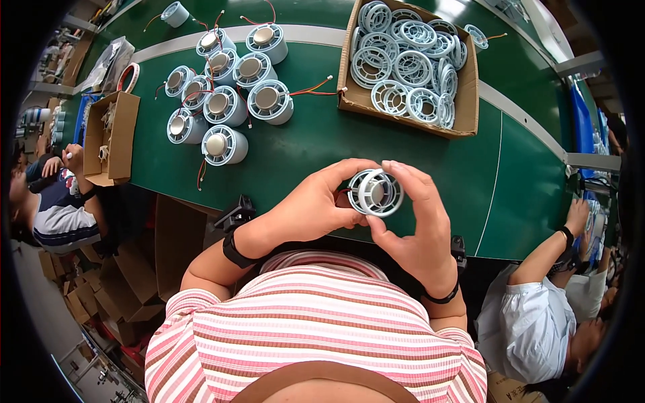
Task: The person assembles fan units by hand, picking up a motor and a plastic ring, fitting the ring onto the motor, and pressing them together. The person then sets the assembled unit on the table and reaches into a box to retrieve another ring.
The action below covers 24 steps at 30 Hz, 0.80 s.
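Near the table's front edge, both my hands hold a small pale-blue round housing and a plastic ring together. My left hand (312,205) is closed round the left side of the housing (353,190), which has a silver disc inside and a red wire at its left. My right hand (426,225) grips the spoked ring (364,193) with fingertips above and thumb below. The ring looks tilted against the housing's open face; whether it is seated I cannot tell. Farther left stand several similar light-blue housings (226,146) with silver discs and thin wires.
A cardboard box (410,123) full of pale-blue rings stands at the back right of the green table (302,144). A smaller carton (122,144) and a tape roll (127,78) are at the left. People sit at both sides; a co-worker's arm (541,258) is at right.
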Motion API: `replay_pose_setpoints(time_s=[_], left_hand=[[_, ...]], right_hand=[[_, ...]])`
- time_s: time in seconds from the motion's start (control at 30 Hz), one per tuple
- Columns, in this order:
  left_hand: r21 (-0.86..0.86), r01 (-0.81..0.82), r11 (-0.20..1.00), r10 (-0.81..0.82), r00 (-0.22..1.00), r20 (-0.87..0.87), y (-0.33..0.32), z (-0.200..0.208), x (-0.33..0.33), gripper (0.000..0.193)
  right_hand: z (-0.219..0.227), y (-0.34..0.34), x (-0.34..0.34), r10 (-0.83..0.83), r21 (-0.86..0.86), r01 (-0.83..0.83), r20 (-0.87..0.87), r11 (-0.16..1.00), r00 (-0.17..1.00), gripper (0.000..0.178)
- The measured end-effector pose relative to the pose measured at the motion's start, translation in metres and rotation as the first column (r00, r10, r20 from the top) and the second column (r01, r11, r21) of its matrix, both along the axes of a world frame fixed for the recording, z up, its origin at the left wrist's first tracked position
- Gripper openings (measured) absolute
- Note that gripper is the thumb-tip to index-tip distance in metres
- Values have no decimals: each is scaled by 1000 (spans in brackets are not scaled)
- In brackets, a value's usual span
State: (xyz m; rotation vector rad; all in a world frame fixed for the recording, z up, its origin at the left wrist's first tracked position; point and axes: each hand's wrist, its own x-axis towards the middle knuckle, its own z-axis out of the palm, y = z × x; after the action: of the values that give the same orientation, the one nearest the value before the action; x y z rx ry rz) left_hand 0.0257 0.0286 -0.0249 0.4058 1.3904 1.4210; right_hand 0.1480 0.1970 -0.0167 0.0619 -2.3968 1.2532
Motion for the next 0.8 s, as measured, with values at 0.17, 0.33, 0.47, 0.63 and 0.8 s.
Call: replay_pose_setpoints(time_s=[0.17, 0.33, 0.47, 0.63, 0.8], left_hand=[[85, -3, 996, 13, 992, -123, 0, -10, 4, 70], [74, 5, 997, 4, 994, -113, 1, -13, 4, 69], [110, -10, 994, 19, 996, -85, -4, -16, 1, 64], [150, 24, 988, -61, 967, 249, -6, -4, -9, 63], [42, 1, 999, -17, 921, 389, -4, -3, -14, 57]], right_hand=[[-2, -7, -4, 14, 15, -15, 78, 1000, 997, 76], [-3, -8, -4, -35, 46, 31, 72, 998, 997, 73], [-3, -6, -3, -33, 69, 28, 84, 997, 996, 70], [-4, 1, -2, -5, 116, -5, 83, 993, 997, 68], [-7, 1, -3, 1, 90, -7, 61, 996, 998, 69]])
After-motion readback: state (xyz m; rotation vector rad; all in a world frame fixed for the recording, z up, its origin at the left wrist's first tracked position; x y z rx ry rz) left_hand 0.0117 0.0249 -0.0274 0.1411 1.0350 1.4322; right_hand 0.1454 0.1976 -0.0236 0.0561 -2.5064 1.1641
